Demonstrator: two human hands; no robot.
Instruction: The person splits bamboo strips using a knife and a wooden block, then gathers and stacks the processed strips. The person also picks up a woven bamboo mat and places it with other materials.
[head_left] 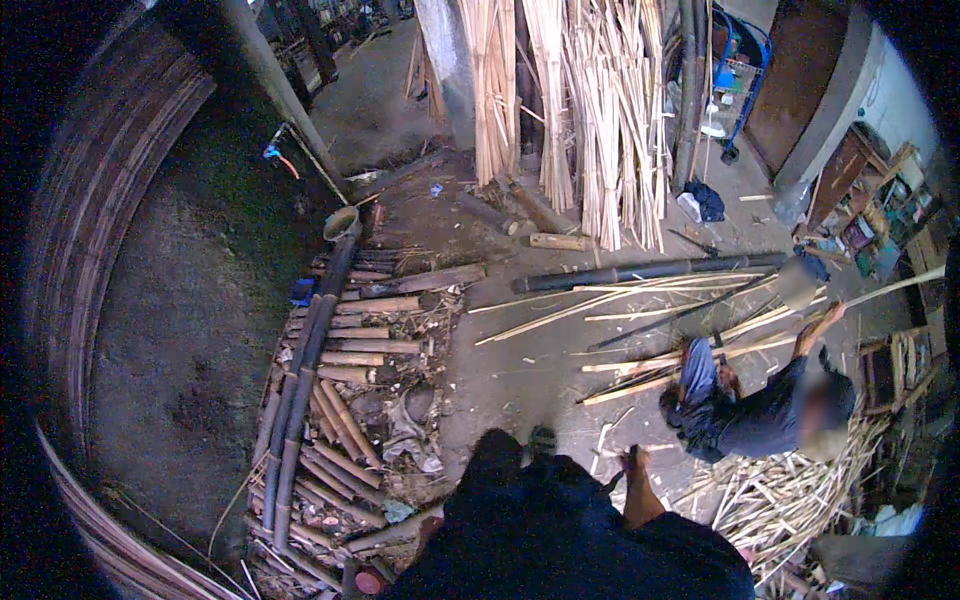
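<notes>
Workshop floor (490,360) with one seated co-worker (755,425), one blue-framed cart (765,52) holding assorted items (728,80), and one heap of pale strips (795,505) near the right hand (634,462). Finger state cannot be told for this hand or the partly hidden left hand (431,528).

Rel. to wearer (575,530): bamboo pcs. (375,346) ~10 o'clk; strip bundles (610,130) ~12; co-worker (750,430) ~2; strip pile (800,500) ~3, beside co-worker.
</notes>
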